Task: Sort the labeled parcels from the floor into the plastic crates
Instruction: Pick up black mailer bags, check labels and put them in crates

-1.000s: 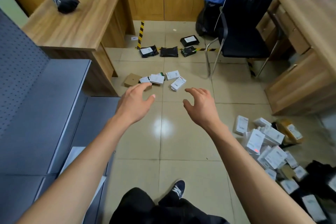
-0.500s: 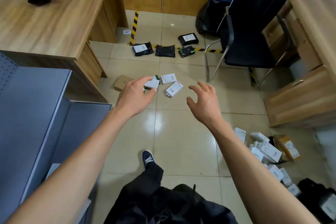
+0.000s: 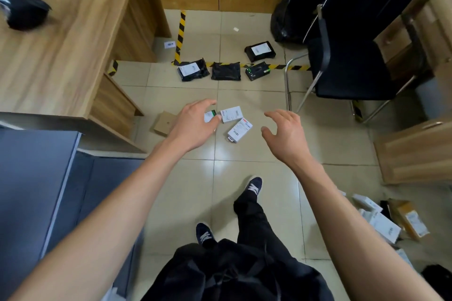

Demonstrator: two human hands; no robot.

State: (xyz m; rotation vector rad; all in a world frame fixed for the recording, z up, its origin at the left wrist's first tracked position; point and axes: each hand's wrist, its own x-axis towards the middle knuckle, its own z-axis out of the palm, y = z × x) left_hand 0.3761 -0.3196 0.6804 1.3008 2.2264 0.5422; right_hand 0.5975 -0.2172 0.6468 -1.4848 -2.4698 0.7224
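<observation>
Both hands are held empty over the tiled floor (image 3: pixel 244 95), fingers loosely spread. Under the left hand (image 3: pixel 193 124) a green-edged white parcel (image 3: pixel 210 115) is partly covered; 2 white parcels (image 3: pixel 231 114) lie between it and the right hand (image 3: pixel 286 134).

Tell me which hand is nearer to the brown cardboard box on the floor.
Left. The left hand is just right of the brown cardboard box, overlapping its edge. The right hand is far to its right.

The person steps forward, right foot (image 3: pixel 254 184) now leading, so the white parcels (image 3: pixel 236 120) lie nearer below both outstretched hands. The left hand (image 3: pixel 193 124) now overlaps the leftmost white parcel in view; the right hand (image 3: pixel 286 134) spreads wider, fingers loosely curled, holding nothing.
</observation>
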